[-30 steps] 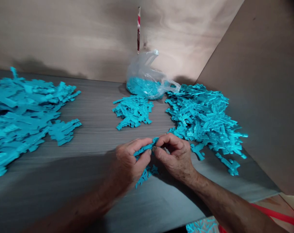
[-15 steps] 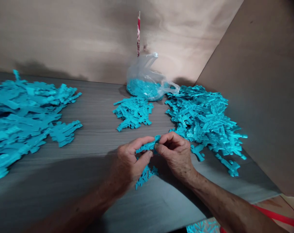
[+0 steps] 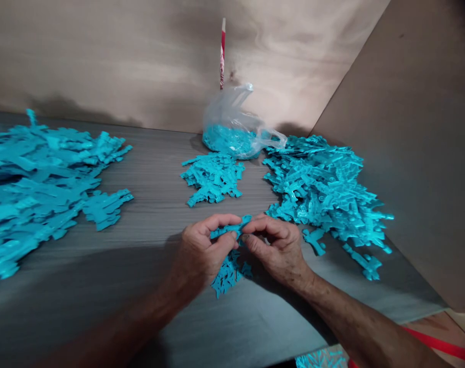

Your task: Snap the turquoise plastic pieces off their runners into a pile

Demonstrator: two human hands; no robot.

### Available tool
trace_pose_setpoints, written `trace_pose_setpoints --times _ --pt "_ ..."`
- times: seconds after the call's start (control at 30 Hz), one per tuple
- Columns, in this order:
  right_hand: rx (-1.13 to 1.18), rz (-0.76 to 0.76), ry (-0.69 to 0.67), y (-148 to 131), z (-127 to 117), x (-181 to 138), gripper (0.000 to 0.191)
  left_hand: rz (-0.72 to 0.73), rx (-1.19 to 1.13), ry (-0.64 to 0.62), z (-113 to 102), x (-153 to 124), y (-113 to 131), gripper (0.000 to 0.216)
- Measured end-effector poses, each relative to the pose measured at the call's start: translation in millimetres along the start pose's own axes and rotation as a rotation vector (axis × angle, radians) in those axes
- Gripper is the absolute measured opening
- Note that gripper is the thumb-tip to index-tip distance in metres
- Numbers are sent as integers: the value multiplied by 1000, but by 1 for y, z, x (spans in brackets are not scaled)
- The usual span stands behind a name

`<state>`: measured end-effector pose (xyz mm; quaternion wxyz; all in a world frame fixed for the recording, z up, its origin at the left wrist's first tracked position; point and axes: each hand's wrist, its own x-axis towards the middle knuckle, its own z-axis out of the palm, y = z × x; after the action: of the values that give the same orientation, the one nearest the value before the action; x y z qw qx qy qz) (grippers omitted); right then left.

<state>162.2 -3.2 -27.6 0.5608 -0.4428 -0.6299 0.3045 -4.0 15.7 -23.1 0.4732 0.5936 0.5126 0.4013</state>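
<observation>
My left hand (image 3: 201, 253) and my right hand (image 3: 280, 248) meet over the grey table (image 3: 148, 204), both pinching one turquoise plastic part (image 3: 232, 229) between thumbs and fingers. More of the same turquoise plastic (image 3: 227, 276) hangs below my left palm and rests on the table. Just right of my right hand lies a big heap of turquoise parts (image 3: 324, 189). A smaller heap (image 3: 213, 178) lies straight ahead.
A clear plastic bag (image 3: 234, 130) with turquoise pieces stands at the back by the wall. A wide pile of turquoise parts (image 3: 40, 184) covers the left side. Brown board walls close the back and right. A red strap (image 3: 439, 347) shows at bottom right.
The hands stay together on the part; the left hand has turned slightly, and the plastic hanging under it has shifted a little.
</observation>
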Motion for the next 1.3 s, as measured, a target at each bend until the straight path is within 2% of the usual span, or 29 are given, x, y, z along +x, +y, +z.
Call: trace_pose_setpoints --times 0.13,0.43,0.6,1.0,1.1,1.2,1.3 --pt "-80 -68 -12 -2 0 0 11 0 -27 -11 -1 2 4 22" --pt "-54 95 16 -4 0 -2 6 37 -3 -19 -2 0 3 27" --pt "-58 81 39 -5 2 -3 6 87 98 13 0 0 2 24" --pt "-68 143 70 -9 9 -4 9 130 165 80 9 -1 1 21" --pt "11 212 75 -4 11 -3 10 46 69 80 13 2 2 19" --pt "107 252 116 0 9 0 16 -98 -157 40 13 5 6 21" --pt "202 300 114 0 5 4 29 -231 -388 3 8 7 13 26"
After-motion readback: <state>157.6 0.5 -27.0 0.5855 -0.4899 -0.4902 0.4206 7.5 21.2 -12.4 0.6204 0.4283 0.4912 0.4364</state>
